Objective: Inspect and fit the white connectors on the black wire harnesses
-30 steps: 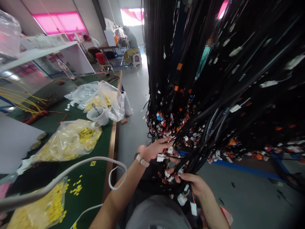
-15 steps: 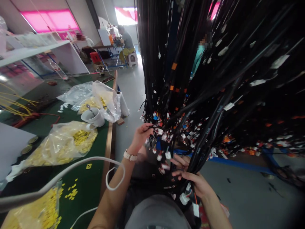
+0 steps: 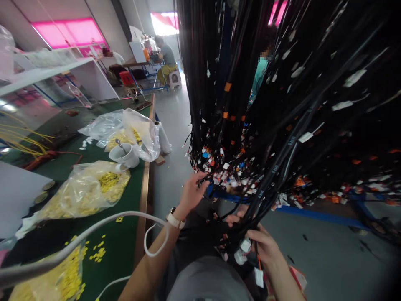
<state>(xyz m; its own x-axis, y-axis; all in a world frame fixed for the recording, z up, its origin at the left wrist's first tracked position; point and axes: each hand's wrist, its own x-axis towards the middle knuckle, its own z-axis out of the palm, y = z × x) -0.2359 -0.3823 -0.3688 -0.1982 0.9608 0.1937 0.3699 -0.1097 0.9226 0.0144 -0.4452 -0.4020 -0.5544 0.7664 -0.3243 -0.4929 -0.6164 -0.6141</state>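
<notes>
A thick bundle of black cables (image 3: 269, 179) hangs down at the centre right, with white connectors (image 3: 244, 248) at its lower end. My right hand (image 3: 263, 242) is wrapped round the bundle's lower part, thumb in front and some fingers behind. My left hand (image 3: 194, 192), with a white-strapped watch at the wrist, is beside the hanging cable ends, its fingers curled together; whatever is between the fingertips is too small to make out. Behind both hands hang more black cables (image 3: 203, 100) ending in small white, orange and blue connectors.
On the left, a green table (image 3: 109, 234) holds bags of yellow pieces (image 3: 109, 184), a white cup (image 3: 125, 155) and loose yellow bits. A white hose (image 3: 94, 221) arches over its edge. One person (image 3: 167, 56) sits far back; another (image 3: 259, 75) is behind the cables.
My left hand has moved slightly down and right, away from the connectors it was at. The fingers of my right hand have closed more round the bundle.
</notes>
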